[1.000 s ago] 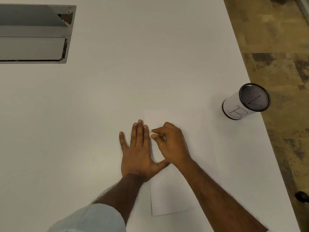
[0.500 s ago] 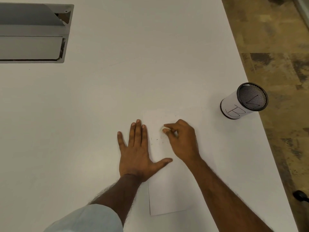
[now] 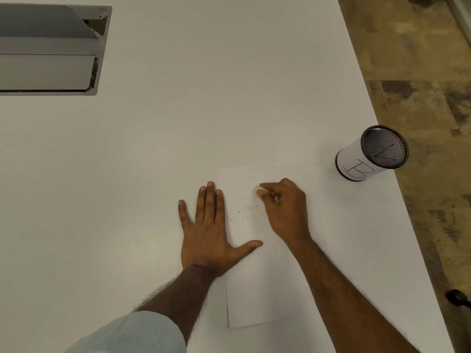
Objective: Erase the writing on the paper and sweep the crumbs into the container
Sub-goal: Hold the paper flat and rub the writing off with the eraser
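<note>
A white sheet of paper [image 3: 254, 296] lies on the white table. Faint pencil writing [image 3: 248, 211] and small dark crumbs show on its upper part. My left hand [image 3: 207, 233] lies flat, fingers spread, pressing the paper's left edge, thumb on the sheet. My right hand [image 3: 285, 207] pinches a small white eraser [image 3: 257, 190] against the paper just above the writing. A mesh cylinder container [image 3: 370, 154], wrapped in white paper marked "B", stands to the right near the table edge; it is apart from both hands.
The white table [image 3: 153, 161] extends far to the left and back. A grey recessed cable box [image 3: 51, 49] sits at the back left. The table's right edge runs diagonally, with patterned floor [image 3: 420, 72] beyond it and a dark object [image 3: 458, 298] low on the floor.
My right hand with the eraser has moved right and up across the paper, away from my left fingers, uncovering faint writing. My left hand has stayed flat on the sheet.
</note>
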A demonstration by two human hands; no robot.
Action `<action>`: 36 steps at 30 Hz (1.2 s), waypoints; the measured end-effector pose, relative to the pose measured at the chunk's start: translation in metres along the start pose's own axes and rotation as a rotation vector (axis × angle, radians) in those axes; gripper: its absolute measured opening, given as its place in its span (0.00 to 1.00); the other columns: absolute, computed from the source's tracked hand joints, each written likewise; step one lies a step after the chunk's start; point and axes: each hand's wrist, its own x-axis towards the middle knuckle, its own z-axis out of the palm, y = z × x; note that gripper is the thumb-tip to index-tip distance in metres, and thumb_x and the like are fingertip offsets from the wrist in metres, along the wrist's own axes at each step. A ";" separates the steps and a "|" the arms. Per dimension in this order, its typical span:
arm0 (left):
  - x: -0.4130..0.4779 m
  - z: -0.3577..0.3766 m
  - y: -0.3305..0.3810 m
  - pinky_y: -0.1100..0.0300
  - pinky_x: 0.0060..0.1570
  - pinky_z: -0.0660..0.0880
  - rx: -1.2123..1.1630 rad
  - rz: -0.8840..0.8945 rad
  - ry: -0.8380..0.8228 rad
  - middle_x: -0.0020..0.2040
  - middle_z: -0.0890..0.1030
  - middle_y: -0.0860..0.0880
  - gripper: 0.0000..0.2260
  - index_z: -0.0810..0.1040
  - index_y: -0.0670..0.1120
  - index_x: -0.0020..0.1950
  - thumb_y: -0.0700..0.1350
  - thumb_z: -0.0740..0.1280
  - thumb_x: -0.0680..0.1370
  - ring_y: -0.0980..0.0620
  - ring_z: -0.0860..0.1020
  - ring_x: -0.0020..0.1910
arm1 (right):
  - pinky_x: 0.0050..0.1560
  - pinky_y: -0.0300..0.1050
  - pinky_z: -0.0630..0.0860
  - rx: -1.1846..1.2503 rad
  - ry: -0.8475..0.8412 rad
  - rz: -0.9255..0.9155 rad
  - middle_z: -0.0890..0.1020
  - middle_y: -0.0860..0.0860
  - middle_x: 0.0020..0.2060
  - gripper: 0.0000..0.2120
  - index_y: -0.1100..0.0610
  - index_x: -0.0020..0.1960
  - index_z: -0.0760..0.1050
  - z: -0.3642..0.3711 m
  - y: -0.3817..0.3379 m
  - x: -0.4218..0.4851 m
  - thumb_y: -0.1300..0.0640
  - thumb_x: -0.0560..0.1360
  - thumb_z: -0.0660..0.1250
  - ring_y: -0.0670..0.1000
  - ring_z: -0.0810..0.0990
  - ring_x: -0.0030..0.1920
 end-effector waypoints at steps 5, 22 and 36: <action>0.000 -0.001 -0.001 0.29 0.75 0.46 0.003 0.002 0.009 0.82 0.48 0.42 0.56 0.47 0.41 0.81 0.83 0.45 0.68 0.43 0.46 0.81 | 0.44 0.47 0.79 -0.040 -0.034 -0.037 0.80 0.48 0.40 0.05 0.53 0.49 0.84 0.001 -0.001 -0.012 0.55 0.74 0.71 0.46 0.79 0.39; 0.000 0.001 -0.001 0.30 0.75 0.46 -0.002 0.006 0.002 0.82 0.48 0.42 0.57 0.48 0.41 0.81 0.83 0.45 0.68 0.43 0.46 0.81 | 0.41 0.49 0.78 -0.015 0.150 0.027 0.78 0.49 0.37 0.03 0.54 0.47 0.84 -0.003 0.001 -0.014 0.57 0.74 0.71 0.48 0.77 0.35; 0.000 0.001 -0.001 0.30 0.75 0.45 0.013 0.002 0.007 0.82 0.47 0.42 0.57 0.48 0.41 0.81 0.83 0.43 0.68 0.44 0.45 0.81 | 0.42 0.49 0.79 0.002 0.132 0.025 0.79 0.50 0.38 0.03 0.55 0.47 0.83 0.001 -0.002 -0.019 0.57 0.74 0.71 0.49 0.78 0.37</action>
